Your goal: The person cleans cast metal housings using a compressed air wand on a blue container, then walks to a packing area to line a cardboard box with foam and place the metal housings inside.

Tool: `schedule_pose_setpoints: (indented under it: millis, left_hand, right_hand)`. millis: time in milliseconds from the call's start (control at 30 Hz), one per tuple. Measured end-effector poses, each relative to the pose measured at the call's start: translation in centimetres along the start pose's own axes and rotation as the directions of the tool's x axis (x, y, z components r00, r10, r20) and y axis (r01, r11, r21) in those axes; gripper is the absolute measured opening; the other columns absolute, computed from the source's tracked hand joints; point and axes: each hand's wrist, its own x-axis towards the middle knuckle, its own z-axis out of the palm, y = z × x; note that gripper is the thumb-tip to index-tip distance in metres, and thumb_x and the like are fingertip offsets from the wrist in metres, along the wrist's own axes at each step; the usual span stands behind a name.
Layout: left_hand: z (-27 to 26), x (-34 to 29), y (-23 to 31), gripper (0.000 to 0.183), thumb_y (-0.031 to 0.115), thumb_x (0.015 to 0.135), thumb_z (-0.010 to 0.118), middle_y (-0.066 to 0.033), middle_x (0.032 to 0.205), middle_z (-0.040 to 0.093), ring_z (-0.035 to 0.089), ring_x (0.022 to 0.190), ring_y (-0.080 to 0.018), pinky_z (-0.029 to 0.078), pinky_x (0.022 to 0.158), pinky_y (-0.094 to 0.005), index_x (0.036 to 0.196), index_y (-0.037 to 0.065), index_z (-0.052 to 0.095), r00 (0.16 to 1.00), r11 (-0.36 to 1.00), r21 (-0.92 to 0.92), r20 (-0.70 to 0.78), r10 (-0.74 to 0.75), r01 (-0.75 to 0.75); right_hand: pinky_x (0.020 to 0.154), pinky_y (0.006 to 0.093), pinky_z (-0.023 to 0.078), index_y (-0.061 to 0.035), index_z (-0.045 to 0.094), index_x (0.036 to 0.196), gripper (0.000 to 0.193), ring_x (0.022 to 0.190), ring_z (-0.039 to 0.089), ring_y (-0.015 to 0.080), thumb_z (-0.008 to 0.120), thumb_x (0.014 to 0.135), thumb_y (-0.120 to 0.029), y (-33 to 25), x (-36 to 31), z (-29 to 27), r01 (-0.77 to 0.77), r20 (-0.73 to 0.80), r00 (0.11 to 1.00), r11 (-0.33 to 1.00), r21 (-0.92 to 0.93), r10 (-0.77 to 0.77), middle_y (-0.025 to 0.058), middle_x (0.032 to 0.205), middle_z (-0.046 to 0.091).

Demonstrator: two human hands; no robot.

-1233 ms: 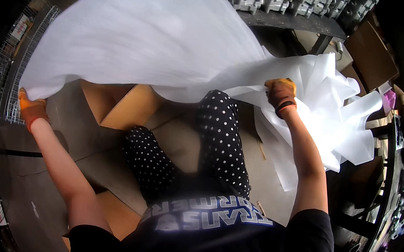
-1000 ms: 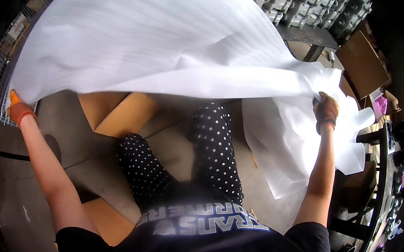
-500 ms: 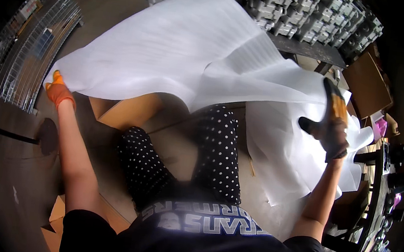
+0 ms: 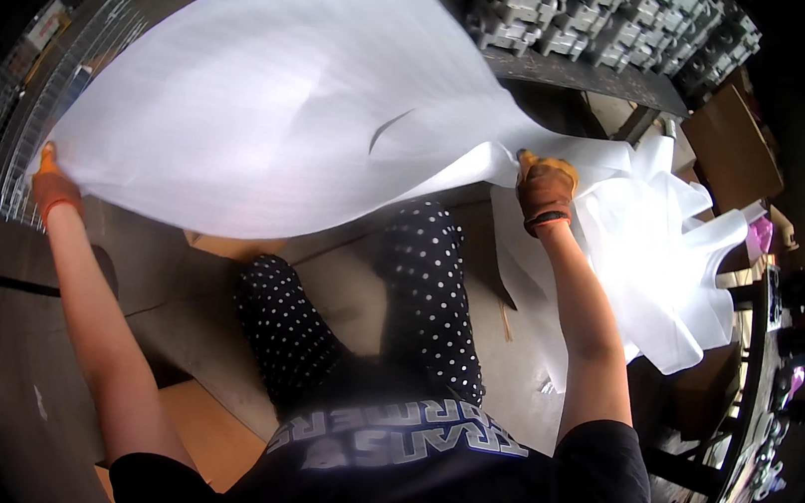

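Observation:
A large white foam sheet (image 4: 270, 105) billows between my two hands, with a short slit near its middle. In an orange glove, my left hand (image 4: 54, 179) pinches the sheet's near left corner. My right hand (image 4: 543, 183), in an orange and dark glove, is closed on the sheet's near edge, where the sheet narrows into folds. Right of that hand, more of the white sheeting spreads in bright, crumpled folds down toward the floor. Part of a cardboard box (image 4: 234, 247) shows under the sheet, in front of my knees.
Stacked silver metal castings (image 4: 592, 18) stand on a dark bench (image 4: 585, 76) at the back. A wire mesh cage (image 4: 31, 125) is at far left. Cardboard (image 4: 732, 161) leans at the right, above a cluttered workbench (image 4: 752, 395). More cardboard (image 4: 214, 435) lies near my left arm.
My right hand, open against the sheet before, has moved left and closed on its edge. My left hand has pulled its corner farther left and slightly nearer, and the sheet has spread leftward.

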Motion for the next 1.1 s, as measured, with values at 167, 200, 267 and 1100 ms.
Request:
schedule_pose_setpoints:
  millis: [167,200,267,1100]
  left_hand:
    - [-4.7,12.4,-10.1,0.074,0.062,0.083,0.048,-0.0231,0.112,0.061,0.061,0.099,-0.0345,0.046,0.086,-0.0446,0.104,-0.007,0.063,0.95,0.853,0.517,-0.223,0.219,-0.076]
    - [-8.3,16.8,-11.2,0.073,0.062,0.083,0.047,-0.0229,0.114,0.061,0.06,0.102,-0.0351,0.046,0.086,-0.0439,0.105,-0.005,0.063,0.899,0.702,0.677,-0.139,0.415,-0.219]
    - [-6.8,16.0,-14.1,0.066,0.058,0.083,0.05,-0.0193,0.109,0.063,0.061,0.099,-0.0326,0.047,0.084,-0.0416,0.105,-0.003,0.062,0.915,0.77,0.589,-0.123,0.384,-0.243]
    - [-11.0,-2.0,-0.5,0.055,0.033,0.084,0.066,-0.0066,0.13,0.051,0.045,0.121,-0.0214,0.035,0.103,-0.0362,0.128,0.003,0.05,0.999,0.859,-0.511,0.032,-0.016,0.03]
  right_hand:
    - [0.071,0.0397,0.047,-0.0151,0.064,0.086,0.018,0.07,0.064,0.0286,0.047,0.085,-0.02,10.5,-0.9,-4.1,-0.124,0.012,0.991,0.967,-0.224,0.13,0.0085,0.076,0.066]
    - [0.074,0.0401,0.047,-0.0135,0.066,0.087,0.021,0.073,0.065,0.0287,0.047,0.086,-0.021,14.1,-2.3,-1.6,-0.233,-0.018,0.972,0.953,-0.194,0.234,0.0082,0.079,0.067]
    - [0.073,0.04,0.049,-0.0155,0.067,0.09,0.021,0.079,0.066,0.0277,0.047,0.085,-0.021,21.2,-7.1,1.7,-0.472,-0.002,0.874,0.847,-0.246,0.487,0.0078,0.084,0.068]
    - [0.056,0.0363,0.051,-0.0056,0.067,0.078,0.021,0.064,0.067,0.0227,0.051,0.08,-0.019,17.3,-18.0,30.6,-0.243,0.898,0.414,0.969,-0.049,0.149,0.0105,0.072,0.068]
